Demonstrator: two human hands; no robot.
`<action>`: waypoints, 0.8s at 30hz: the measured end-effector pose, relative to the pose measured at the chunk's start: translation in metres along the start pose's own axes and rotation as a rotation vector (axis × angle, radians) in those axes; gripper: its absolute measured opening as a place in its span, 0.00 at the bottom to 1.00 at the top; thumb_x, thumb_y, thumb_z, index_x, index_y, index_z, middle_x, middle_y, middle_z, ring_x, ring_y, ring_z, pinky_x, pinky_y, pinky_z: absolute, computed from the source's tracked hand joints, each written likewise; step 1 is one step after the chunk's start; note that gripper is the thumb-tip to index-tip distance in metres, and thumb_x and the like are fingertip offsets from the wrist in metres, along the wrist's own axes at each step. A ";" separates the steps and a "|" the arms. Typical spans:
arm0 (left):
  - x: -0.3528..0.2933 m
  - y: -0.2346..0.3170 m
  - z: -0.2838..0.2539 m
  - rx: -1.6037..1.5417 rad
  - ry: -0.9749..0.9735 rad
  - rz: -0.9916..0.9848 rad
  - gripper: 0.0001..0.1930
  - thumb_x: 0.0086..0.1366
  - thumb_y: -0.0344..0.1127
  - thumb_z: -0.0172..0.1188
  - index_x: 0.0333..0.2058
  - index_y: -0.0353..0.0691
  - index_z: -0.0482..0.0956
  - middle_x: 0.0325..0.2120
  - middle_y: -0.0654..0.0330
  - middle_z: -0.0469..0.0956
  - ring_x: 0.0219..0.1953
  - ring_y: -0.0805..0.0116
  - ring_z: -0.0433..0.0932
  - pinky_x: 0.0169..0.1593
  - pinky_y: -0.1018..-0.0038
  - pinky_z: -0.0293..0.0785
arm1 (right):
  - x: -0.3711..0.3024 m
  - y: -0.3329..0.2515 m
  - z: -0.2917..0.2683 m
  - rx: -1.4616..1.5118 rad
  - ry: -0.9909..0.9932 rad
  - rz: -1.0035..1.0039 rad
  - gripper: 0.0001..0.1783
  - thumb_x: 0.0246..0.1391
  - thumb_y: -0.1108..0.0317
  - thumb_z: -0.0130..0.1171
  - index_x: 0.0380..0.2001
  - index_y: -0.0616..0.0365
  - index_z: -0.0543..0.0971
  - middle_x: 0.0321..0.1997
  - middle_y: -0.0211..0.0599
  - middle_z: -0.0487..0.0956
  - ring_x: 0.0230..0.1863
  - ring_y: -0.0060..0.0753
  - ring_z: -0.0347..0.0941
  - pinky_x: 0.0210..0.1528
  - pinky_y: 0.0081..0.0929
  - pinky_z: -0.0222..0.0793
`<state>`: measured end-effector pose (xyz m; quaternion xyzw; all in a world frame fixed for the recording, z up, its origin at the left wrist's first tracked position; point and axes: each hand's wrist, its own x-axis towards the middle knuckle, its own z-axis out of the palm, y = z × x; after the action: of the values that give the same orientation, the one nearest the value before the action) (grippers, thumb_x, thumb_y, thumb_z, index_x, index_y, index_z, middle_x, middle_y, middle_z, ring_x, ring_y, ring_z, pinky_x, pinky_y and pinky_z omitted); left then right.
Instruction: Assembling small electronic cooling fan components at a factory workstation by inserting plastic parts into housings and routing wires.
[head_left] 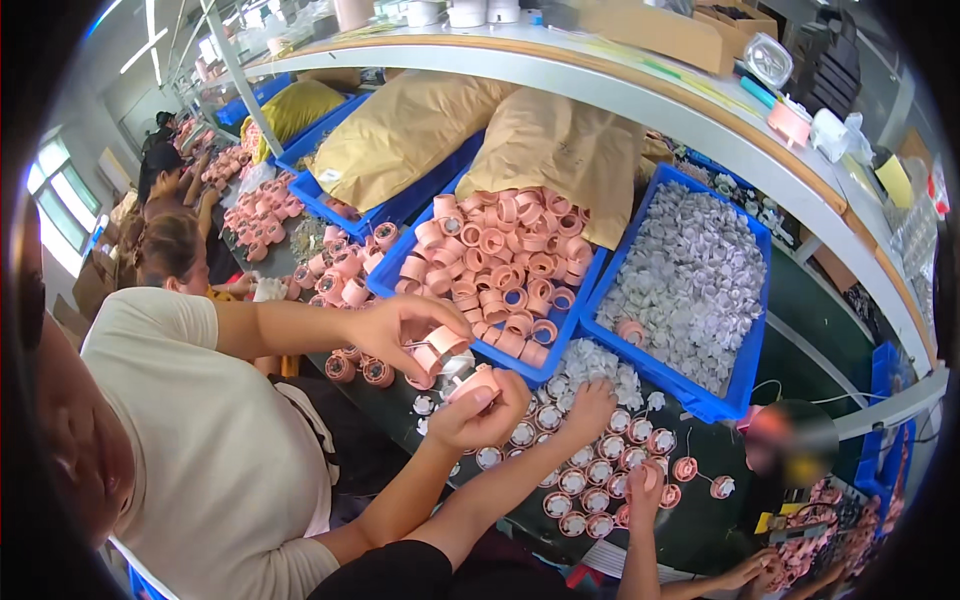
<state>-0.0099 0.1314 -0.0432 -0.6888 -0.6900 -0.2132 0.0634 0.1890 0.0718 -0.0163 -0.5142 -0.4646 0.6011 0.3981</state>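
My left hand [592, 408] reaches onto a loose pile of white plastic pieces [592, 362], its fingers stretched out and touching them. My right hand [643, 492] grips a round pink plastic housing [652, 474] above the table. Below and between both hands lie rows of round pink housings with white flower-shaped inserts [572, 482]. On the right, a few pink housings [685, 468] trail thin wires. What lies beneath my left fingertips is hidden.
Ahead stand a blue bin [378, 282] of pink rings and a blue bin [722, 408] of white pieces. At left, a co-worker's hands [440, 365] hold pink cylindrical parts. A shelf [600, 65] spans overhead. More hands [745, 570] work at lower right.
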 end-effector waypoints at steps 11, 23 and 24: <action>0.008 -0.002 -0.033 -0.233 0.247 -0.135 0.07 0.50 0.31 0.51 0.30 0.42 0.75 0.19 0.61 0.75 0.27 0.65 0.75 0.34 0.69 0.65 | -0.027 -0.035 0.011 -0.053 -0.019 0.042 0.13 0.49 0.72 0.55 0.40 0.57 0.68 0.27 0.26 0.68 0.22 0.13 0.62 0.20 0.09 0.58; -0.083 0.066 -0.097 -1.107 -0.078 -0.437 0.09 0.62 0.36 0.51 0.38 0.39 0.74 0.27 0.51 0.76 0.29 0.55 0.77 0.31 0.68 0.70 | -0.070 -0.062 0.038 -0.095 0.007 -0.093 0.16 0.48 0.73 0.56 0.42 0.57 0.67 0.33 0.31 0.71 0.30 0.17 0.67 0.29 0.12 0.65; -0.088 0.071 -0.102 -1.107 -0.074 -0.437 0.09 0.62 0.36 0.51 0.38 0.39 0.74 0.27 0.51 0.76 0.29 0.55 0.77 0.31 0.68 0.70 | -0.074 -0.060 0.035 -0.093 0.005 -0.097 0.17 0.47 0.74 0.56 0.42 0.57 0.67 0.34 0.32 0.71 0.31 0.17 0.67 0.30 0.12 0.65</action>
<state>0.0424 0.0082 0.0299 -0.4682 -0.6039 -0.5253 -0.3744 0.1662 0.0111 0.0614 -0.5105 -0.5155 0.5576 0.4034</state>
